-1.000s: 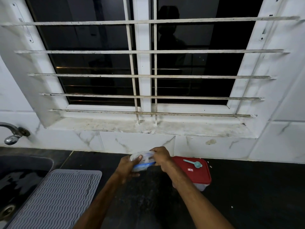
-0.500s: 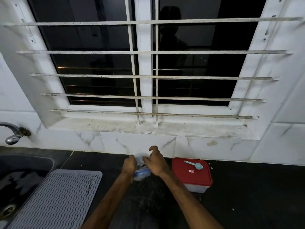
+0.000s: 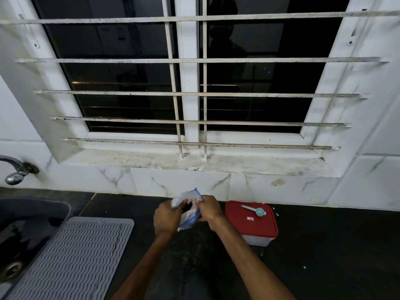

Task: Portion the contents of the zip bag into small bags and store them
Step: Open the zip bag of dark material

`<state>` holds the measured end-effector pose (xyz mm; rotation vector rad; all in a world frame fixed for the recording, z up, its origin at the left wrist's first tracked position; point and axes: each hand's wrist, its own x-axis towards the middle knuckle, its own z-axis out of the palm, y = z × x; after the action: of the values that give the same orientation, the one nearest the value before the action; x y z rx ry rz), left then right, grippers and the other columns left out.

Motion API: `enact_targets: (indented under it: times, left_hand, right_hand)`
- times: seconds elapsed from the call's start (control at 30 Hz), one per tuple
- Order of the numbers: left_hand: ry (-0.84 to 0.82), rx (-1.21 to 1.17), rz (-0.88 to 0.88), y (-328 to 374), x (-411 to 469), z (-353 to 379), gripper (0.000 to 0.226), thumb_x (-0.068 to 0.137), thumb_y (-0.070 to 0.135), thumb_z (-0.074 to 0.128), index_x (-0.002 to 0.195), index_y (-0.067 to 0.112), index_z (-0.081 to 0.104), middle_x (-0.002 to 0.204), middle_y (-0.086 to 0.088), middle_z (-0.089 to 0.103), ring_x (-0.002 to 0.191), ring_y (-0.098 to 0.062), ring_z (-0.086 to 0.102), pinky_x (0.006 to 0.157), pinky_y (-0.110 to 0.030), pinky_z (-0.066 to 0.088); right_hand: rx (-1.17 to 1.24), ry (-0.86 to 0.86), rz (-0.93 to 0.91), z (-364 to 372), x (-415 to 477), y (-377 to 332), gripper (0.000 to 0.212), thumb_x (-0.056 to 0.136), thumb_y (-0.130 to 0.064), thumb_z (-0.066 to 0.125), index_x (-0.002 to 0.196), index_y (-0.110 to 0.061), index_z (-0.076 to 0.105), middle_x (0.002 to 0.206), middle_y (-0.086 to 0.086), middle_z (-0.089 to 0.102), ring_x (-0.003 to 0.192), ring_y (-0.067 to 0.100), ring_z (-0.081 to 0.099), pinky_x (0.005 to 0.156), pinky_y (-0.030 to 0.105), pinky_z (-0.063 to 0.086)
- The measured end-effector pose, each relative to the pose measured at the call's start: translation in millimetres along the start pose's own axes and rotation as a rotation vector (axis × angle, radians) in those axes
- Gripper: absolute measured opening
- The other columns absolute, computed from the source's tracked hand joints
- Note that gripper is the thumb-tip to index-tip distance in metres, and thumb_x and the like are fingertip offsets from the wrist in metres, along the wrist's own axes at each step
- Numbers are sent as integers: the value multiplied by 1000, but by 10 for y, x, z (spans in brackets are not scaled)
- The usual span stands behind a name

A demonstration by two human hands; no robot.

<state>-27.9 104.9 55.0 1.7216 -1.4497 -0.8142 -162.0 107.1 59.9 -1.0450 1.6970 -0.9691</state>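
a barred window (image 3: 194, 60) with dark panes fills the wall above a black surface (image 3: 324, 245). at the left lies a grey ridged mat (image 3: 75, 256) beside a dark sink (image 3: 32, 224) under a metal tap (image 3: 16, 172). a clear container with a red lid (image 3: 249, 226) stands near the wall, just right of the hands. the left hand (image 3: 165, 217) and right hand (image 3: 208, 210) each pinch a side of the zip bag (image 3: 188, 197), held above the surface with its top gaping between them. a small teal spoon (image 3: 255, 210) lies on the lid.
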Motion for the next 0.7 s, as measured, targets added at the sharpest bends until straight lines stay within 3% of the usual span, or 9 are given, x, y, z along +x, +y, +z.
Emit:
enact_targets:
  times: [0.13, 0.23, 0.33, 0.4, 0.53, 0.7]
  left_hand:
    - [-204, 25, 117, -48, 28, -97, 32, 85, 37, 72, 113, 25, 60, 95, 9, 67, 89, -13, 66, 81, -28, 50]
    - [-163, 105, 176, -101, 135, -87, 25, 94, 39, 61, 102, 17, 70, 95, -2, 73, 90, -18, 69, 77, -29, 52]
    - [-146, -104, 160, 33, 134, -76, 16, 98, 13, 54, 92, 9, 69, 89, -9, 72, 82, -15, 67, 70, -24, 49]
    - [-148, -260, 105, 160, 65, -73, 22, 99, 1, 46, 95, 7, 66, 86, -5, 70, 78, -8, 63, 65, -12, 48]
    - [-116, -455, 16, 169, 12, 1, 27, 100, -4, 38, 100, -2, 64, 86, -6, 69, 76, -10, 64, 57, -11, 50]
    - [-173, -464, 54, 122, -1, 18, 21, 101, 4, 42, 98, 6, 63, 89, -3, 68, 80, -10, 64, 61, -9, 49]
  right_hand:
    - [-244, -88, -131, -51, 6, -46, 30, 97, -25, 46, 98, -3, 66, 99, 18, 70, 92, 33, 66, 80, 41, 53]
    - [-351, -94, -257, -109, 9, -49, 25, 100, -21, 46, 102, -2, 63, 105, 17, 68, 93, 29, 62, 77, 34, 47]
    - [-445, -23, -363, -141, -3, -54, 19, 100, -20, 48, 102, -6, 61, 102, 16, 69, 87, 27, 62, 67, 31, 41]
    - [-500, 49, -394, -138, -4, -64, 16, 98, -17, 49, 105, -8, 61, 101, 14, 70, 89, 29, 64, 65, 28, 38]
    - [-540, 91, -372, -126, 18, -79, 15, 95, -16, 50, 101, -8, 62, 99, 17, 70, 90, 34, 64, 65, 30, 38]
    - [-419, 41, -282, -138, 87, -69, 17, 95, -15, 51, 94, -4, 64, 96, 17, 68, 86, 31, 62, 68, 34, 44]
